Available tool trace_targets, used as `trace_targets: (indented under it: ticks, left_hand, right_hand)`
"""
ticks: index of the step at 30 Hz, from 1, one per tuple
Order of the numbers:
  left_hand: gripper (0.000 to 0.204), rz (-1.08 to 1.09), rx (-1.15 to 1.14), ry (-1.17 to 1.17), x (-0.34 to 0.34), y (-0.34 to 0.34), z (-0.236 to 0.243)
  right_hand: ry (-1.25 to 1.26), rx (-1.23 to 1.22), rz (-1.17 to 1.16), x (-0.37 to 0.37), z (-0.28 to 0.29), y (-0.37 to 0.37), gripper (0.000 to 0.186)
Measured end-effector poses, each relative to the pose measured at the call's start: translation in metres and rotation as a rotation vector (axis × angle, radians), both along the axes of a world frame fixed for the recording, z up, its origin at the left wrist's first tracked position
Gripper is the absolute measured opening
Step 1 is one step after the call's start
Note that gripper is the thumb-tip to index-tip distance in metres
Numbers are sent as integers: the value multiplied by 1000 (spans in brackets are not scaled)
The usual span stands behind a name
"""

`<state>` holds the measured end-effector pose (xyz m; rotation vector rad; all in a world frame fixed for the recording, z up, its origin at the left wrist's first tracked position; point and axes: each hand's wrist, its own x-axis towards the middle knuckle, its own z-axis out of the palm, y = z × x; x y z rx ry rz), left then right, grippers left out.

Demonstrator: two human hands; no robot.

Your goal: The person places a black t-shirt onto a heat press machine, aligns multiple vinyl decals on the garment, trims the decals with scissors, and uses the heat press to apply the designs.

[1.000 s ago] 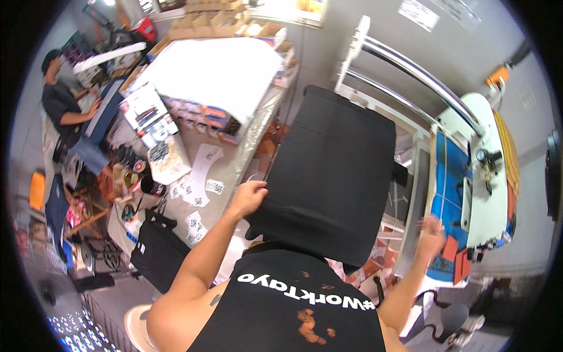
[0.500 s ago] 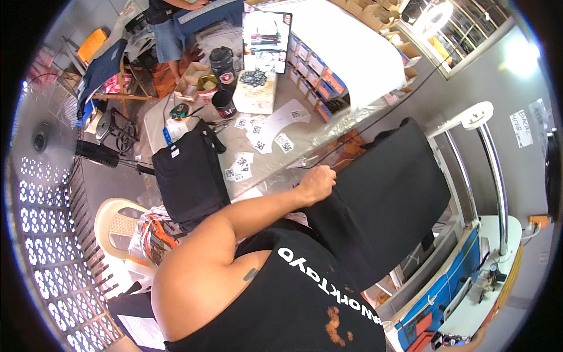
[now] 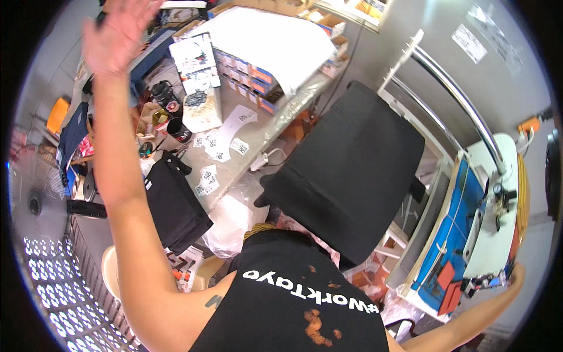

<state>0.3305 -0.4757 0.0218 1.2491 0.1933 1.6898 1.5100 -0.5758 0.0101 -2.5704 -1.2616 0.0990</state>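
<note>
My left hand (image 3: 120, 38) is raised at the upper left with its fingers stretched out and nothing in it; motion smears it a little. My right hand (image 3: 517, 274) is at the far right, by the front end of a white and blue machine (image 3: 478, 234); its fingers are mostly hidden, so I cannot tell whether they grip anything. In front of me a black garment (image 3: 352, 170) is spread over a flat board, with loose cloth hanging at its near left edge. Left of it, a folded stack of black garments (image 3: 170, 205) lies on the table.
Cut paper labels (image 3: 220, 144) lie on the table (image 3: 249, 158), beside a black mug (image 3: 177, 129) and a propped screen (image 3: 193, 61). Chrome bars (image 3: 460, 100) rise right of the board. A fan (image 3: 38, 199) and a plastic chair (image 3: 110, 270) stand left. Another person is partly visible behind my raised hand.
My left hand has let go of the black garment and swung up to the far left. The garment now lies flatter over the board. My right hand has come further into view.
</note>
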Motion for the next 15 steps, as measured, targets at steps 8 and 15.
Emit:
trace_targets:
  ticks: [8,15]
  left_hand:
    - [32,1146,197,1799,97,126,-52]
    - [26,1026,-131,2199,96,191,-224]
  right_hand:
    - [-45,69,132,9,1,25,42]
    - [-94,314,149,-39,22,-75,43]
